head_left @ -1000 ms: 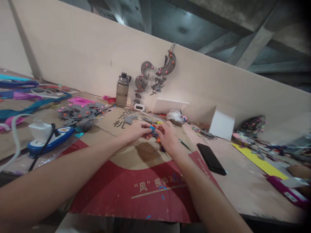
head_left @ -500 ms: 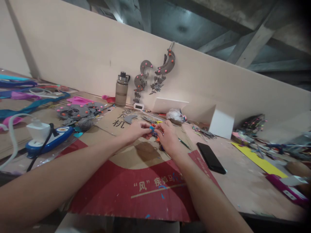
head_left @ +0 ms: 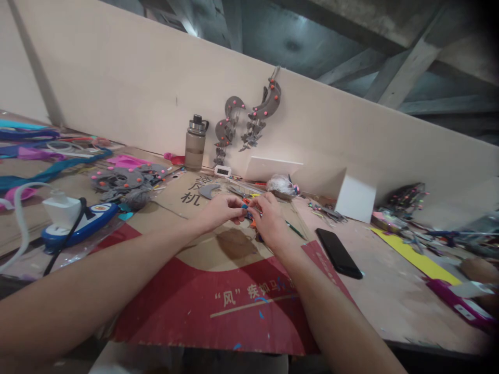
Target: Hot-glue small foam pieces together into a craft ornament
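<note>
My left hand (head_left: 223, 211) and my right hand (head_left: 268, 217) meet fingertip to fingertip above the red and tan cardboard sheet (head_left: 187, 306). Pinched between both sets of fingers is a small blue piece (head_left: 244, 206), mostly covered, so its exact kind does not show. Some orange and blue bits show just behind the fingers. A dark green pencil-like stick (head_left: 296, 230) lies right of my right hand. Beyond my left hand rests a grey crescent cutout (head_left: 209, 191). Small blue scraps (head_left: 261, 314) lie on the cardboard.
A black phone (head_left: 338, 253) lies to the right. At the back stand a water bottle (head_left: 195, 144) and a small white clock (head_left: 222, 171). A blue and white power strip (head_left: 80, 227) sits left. Grey dotted crescent hangings (head_left: 268, 101) hang on the wall. Another person's hand (head_left: 479, 272) shows far right.
My hands stay in almost the same spot, with the fingers shifting slightly around the small blue piece. The rest of the table looks unchanged.
</note>
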A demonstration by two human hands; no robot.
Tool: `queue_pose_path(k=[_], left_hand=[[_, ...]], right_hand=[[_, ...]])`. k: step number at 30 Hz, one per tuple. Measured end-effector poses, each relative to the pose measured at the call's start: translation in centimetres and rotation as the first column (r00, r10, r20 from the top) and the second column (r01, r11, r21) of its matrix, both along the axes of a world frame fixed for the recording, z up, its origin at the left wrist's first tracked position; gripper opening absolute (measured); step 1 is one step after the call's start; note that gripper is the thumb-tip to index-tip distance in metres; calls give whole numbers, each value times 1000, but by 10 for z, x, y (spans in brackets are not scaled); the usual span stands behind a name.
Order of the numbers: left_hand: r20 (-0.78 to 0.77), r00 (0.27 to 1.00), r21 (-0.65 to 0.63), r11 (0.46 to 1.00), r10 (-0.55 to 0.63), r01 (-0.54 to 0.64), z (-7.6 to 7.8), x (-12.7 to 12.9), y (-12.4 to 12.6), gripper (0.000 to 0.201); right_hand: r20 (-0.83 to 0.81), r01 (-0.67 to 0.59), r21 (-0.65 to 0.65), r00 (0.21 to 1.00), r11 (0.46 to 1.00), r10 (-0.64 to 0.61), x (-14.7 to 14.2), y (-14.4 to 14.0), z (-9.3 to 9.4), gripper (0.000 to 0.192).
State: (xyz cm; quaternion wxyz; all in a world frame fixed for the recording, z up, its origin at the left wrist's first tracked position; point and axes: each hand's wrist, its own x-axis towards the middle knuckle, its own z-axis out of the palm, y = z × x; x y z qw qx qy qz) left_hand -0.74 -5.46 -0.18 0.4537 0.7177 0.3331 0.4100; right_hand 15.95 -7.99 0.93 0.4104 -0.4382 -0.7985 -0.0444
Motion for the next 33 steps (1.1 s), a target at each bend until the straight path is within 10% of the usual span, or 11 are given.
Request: queue_pose_path(k=[33], left_hand=[[-29, 997, 23, 997, 76, -76, -3, -2, 4, 13]], right_hand=[[-11, 25, -122, 1000, 992, -26, 5, 12, -4, 11]])
